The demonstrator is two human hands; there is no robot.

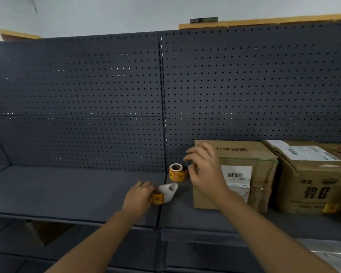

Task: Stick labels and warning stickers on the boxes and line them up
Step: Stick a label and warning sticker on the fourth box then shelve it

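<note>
A: Peeling step: left hand [139, 196] pinches sticker roll [158, 198] on shelf [67, 190]; backing curls toward two o'clock.

B: Right hand [204, 168], fingers loosely curled, empty, fronts near box [242, 154]. Next, likely, a sticker onto it.

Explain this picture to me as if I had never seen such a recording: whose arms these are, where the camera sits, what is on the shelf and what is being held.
There is no machine here. The two bare arms belong to a person wearing a camera on the head, so you look forward and down at their work.

They stand at a dark shelf with a pegboard back. On it stand two cardboard boxes: the near box and the right box, both already carrying white labels.

The left hand grips a roll of yellow warning stickers with white backing paper trailing off it. A second sticker roll sits behind. The right hand hovers by the near box; whether it pinches anything is unclear.
</note>
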